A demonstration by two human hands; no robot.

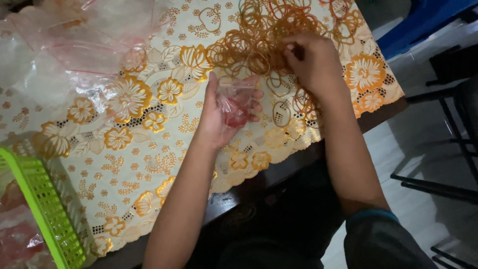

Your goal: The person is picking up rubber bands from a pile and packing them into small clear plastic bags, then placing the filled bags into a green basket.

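Dim room: pale floor [398,149], dark chair frame [448,114], blue seat [423,20].

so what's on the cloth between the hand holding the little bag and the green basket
Nothing: in the head view, only bare floral tablecloth lies between the left hand, which holds the small clear bag, and the green basket.

Dim warm light, dark foreground, soft focus
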